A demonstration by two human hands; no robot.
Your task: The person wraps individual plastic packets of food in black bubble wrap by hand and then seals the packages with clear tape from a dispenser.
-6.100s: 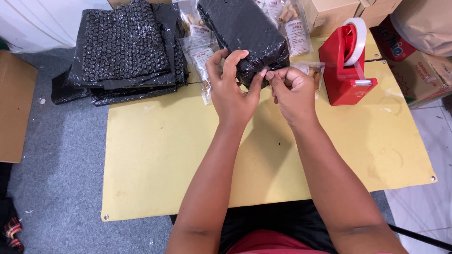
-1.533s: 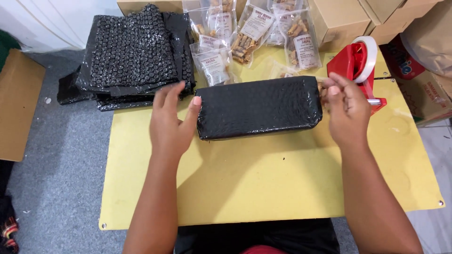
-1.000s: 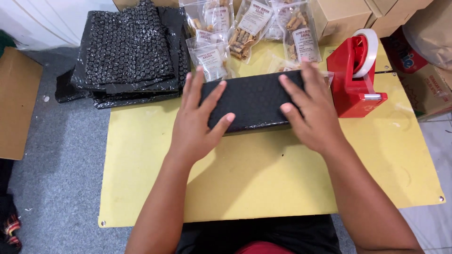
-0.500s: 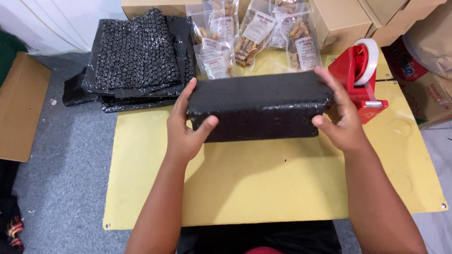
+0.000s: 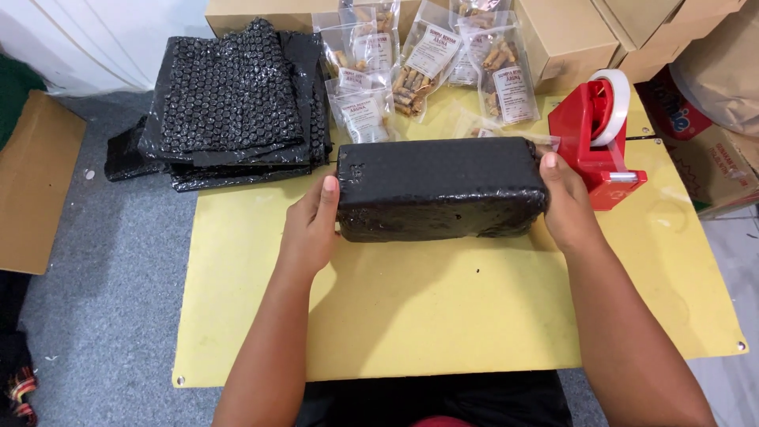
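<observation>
Head view, looking down over a yellow tabletop [image 5: 443, 316].

Both hands are on a black bubble-wrapped parcel [image 5: 439, 186], a long block lying crosswise on the tabletop, a little far of centre. The left hand [image 5: 310, 229] presses flat against the parcel's left end, fingers together and extended, thumb up along the end face; it is open, not curled round anything. The right hand [image 5: 565, 209] cups the right end, thumb on top near the far corner, the other fingers hidden behind the end. The parcel is clamped between the two palms. Whether its underside rests on the tabletop or sits just clear, cannot tell.

Far left: a stack of black bubble-wrap sheets [image 5: 229, 95], overhanging the tabletop's left edge onto the grey floor [image 5: 95, 316]. Far centre, just beyond the parcel: several clear snack pouches [image 5: 427, 63] with white labels, holding tan stick-shaped pieces, overlapping one another. One more pouch [image 5: 482, 126] lies partly behind the parcel's far edge.

Right of the parcel, just beside the right hand: a red tape dispenser [image 5: 594, 134] with a roll of pale tape.

Far right: brown cardboard boxes [image 5: 569, 35]. At the left edge, on the floor, flat cardboard [image 5: 35, 190].
</observation>
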